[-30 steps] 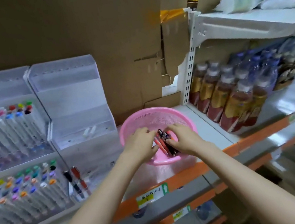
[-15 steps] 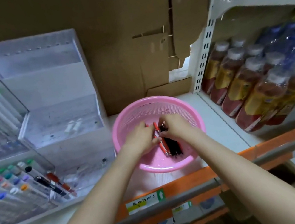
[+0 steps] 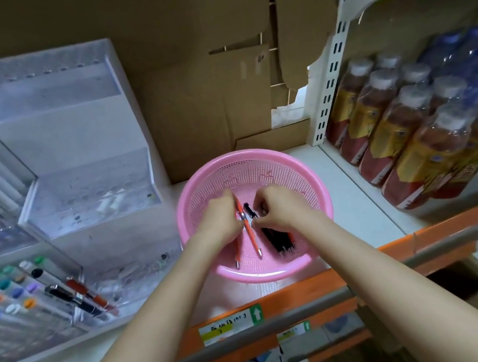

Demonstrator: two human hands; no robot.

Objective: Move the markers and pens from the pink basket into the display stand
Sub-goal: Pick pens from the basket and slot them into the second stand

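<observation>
We have both hands in the pink basket (image 3: 299, 170) on the shelf (image 3: 361, 210): our left hand (image 3: 217, 221) is clamped on red pens (image 3: 248, 231), our right hand (image 3: 279, 210) on black pens (image 3: 276, 239). The clear stand (image 3: 67, 153) sits just left of the basket.

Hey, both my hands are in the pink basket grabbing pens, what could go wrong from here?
1. The pink basket overhangs the shelf's front edge; pressing down could tip it off.
2. The left hand holds the orange pens loosely fanned, so one may slip when lifted.
3. The right hand gathers several black pens; strays could drop.
</observation>
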